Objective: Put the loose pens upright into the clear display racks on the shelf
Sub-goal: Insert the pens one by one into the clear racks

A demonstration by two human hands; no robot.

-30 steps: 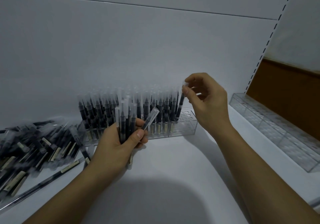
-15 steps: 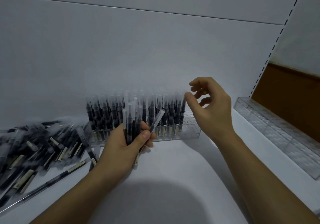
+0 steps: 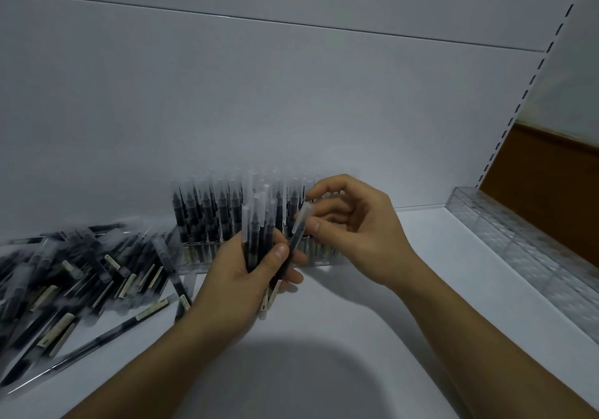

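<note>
My left hand grips a bundle of black pens with frosted caps, held upright in front of the rack. One pen leans out of the bundle to the right, and my right hand pinches its cap between thumb and forefinger. Behind both hands a clear display rack stands against the back wall, holding several upright pens; its right part is hidden by my hands. A heap of loose pens lies on the white shelf at the left.
A second clear rack with no pens in it runs along the shelf's right side, below a brown panel. The white back wall rises straight behind the rack. A slotted upright stands at the right.
My right hand has come down and left from the rack's right end to the tilted pen in my left hand's bundle and now pinches its cap.
</note>
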